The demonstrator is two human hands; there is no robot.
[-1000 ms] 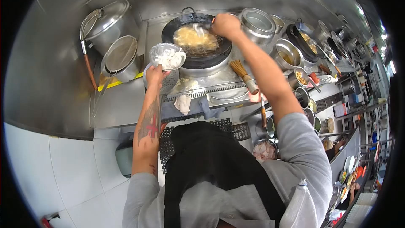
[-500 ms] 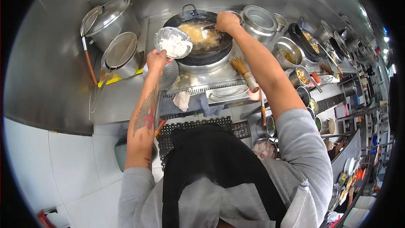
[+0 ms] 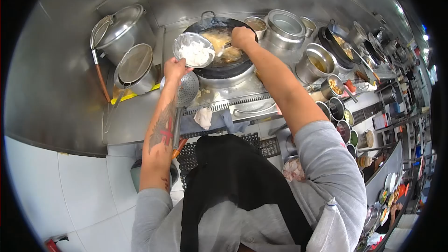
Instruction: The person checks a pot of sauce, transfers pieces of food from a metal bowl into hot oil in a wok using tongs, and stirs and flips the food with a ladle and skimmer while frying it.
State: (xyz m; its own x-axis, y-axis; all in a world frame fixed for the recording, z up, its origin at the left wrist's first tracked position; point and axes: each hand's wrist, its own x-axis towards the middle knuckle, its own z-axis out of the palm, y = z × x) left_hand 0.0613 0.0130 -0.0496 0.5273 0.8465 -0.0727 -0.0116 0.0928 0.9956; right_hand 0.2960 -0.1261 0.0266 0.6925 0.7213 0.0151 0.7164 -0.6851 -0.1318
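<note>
My left hand (image 3: pixel 175 69) grasps a metal bowl (image 3: pixel 178 44) by its near edge, holding it tilted over the left side of a black wok (image 3: pixel 215 22) at a stainless-steel range. White pieces (image 3: pixel 194 54) lie in the bowl, bunched toward its lower rim. My right hand (image 3: pixel 243 38) is clenched above the wok's right side, around a slender utensil (image 3: pixel 228 45) that reaches down toward the frothy, golden oil (image 3: pixel 216 40); its working end is too small and hazy for me to identify with confidence.

Just below my left hand, a perforated ladle (image 3: pixel 188 88) rests on the counter, its long handle pointing back toward me. A white cloth (image 3: pixel 203 118) hangs at the counter's front edge. To the left, a mesh strainer (image 3: pixel 135 64) sits atop a pot beside a tall lidded stockpot (image 3: pixel 123 27). Beyond my right hand stand a small pot of brownish contents (image 3: pixel 256 24), a large metal pot (image 3: pixel 283 35) and, farther right, a second wok (image 3: pixel 325 42).
</note>
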